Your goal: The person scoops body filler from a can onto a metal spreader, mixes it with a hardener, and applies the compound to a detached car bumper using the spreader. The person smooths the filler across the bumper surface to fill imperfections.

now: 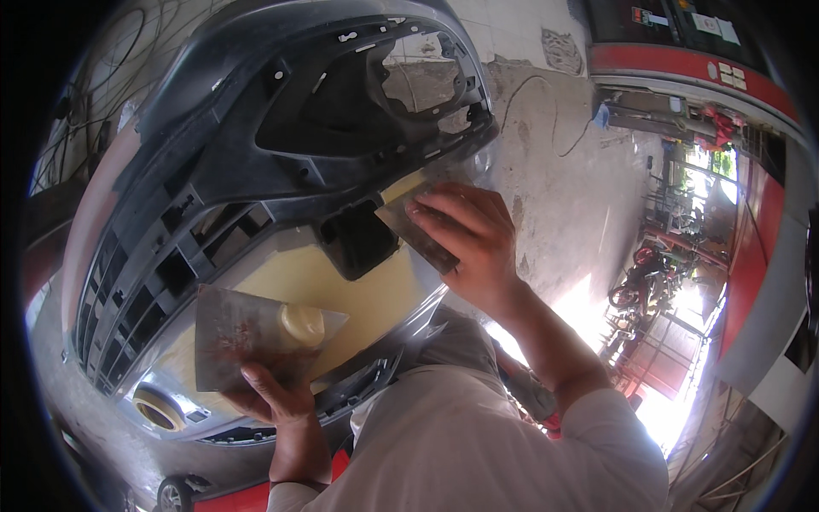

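Note:
A black and grey car bumper (290,192) lies in front of me, with a broad layer of pale yellow body filler (316,277) over its painted face. My left hand (275,399) is closed on the lower edge of a flat metal plate (243,337), thumb on top. A smooth lump of yellow putty (302,324) sits near the plate's right corner. Closed fingers of my right hand (473,235) grip a thin, flat putty spreader (418,230). It is tilted at the bumper's right part, beside a dark square opening; its far edge lies close to a yellow filler patch.
A roll of masking tape (159,410) rests on the bumper's near left end. Cables (94,77) lie on the floor at the far left. Beyond the concrete floor (554,188) at the right stand motorcycles (636,277). Part of a red car (247,497) shows below.

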Motion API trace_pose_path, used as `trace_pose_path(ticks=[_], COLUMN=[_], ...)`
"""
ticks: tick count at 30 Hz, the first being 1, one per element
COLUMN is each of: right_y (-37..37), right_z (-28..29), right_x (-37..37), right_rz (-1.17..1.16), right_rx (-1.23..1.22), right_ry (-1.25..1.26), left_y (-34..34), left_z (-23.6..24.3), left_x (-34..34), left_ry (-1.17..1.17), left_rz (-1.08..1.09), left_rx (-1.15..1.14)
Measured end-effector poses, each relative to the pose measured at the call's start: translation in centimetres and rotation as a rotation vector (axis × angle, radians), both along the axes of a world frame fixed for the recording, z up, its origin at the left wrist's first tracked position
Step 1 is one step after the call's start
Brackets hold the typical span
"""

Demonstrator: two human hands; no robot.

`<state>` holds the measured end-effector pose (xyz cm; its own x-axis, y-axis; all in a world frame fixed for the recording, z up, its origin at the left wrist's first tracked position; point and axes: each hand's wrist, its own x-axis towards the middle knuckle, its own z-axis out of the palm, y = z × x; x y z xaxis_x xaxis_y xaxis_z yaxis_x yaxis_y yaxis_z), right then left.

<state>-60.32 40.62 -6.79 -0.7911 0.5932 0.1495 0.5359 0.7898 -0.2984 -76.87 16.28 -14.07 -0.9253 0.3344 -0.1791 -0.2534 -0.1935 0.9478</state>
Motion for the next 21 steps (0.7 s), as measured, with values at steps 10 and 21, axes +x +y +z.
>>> trace_pose_path(ticks=[10,21], right_y=[1.4,1.2], right_z=[1.5,-0.3], right_x=[-0.3,-0.4], right_rz=[-0.006,-0.008], right_rx=[0.025,0.009], right_ry=[0.011,0.021], left_y=[0.0,0.1], left_z=[1.1,0.9], left_x=[-0.3,-0.1], left_ry=[0.032,0.008], left_rz=[-0.128,-0.122], left_rx=[0.077,0.137])
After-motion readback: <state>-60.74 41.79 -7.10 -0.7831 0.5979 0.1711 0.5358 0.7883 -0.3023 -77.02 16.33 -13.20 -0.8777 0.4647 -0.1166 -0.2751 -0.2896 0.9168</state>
